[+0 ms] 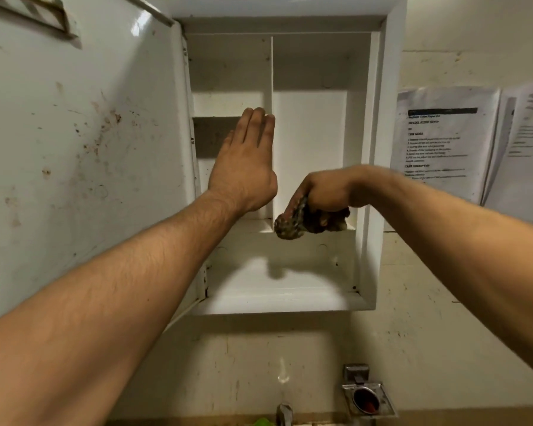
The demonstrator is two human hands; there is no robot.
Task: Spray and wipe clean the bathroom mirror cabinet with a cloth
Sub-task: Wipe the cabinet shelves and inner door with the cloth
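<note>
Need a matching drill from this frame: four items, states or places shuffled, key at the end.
Column A
1. left hand
2. right hand
3. cabinet door
4. printed sheets

Column B
a. hanging to the right of the cabinet
b. swung open, inner face stained
c. fingers straight, up by the divider
d. grips the cloth

Pairs: 1-c, 2-d, 3-b, 4-a

Single head cam, wide-angle, faced straight into the open cabinet (382,149) on the wall (443,26), close up; tap (285,413) sat at the bottom edge.
</note>
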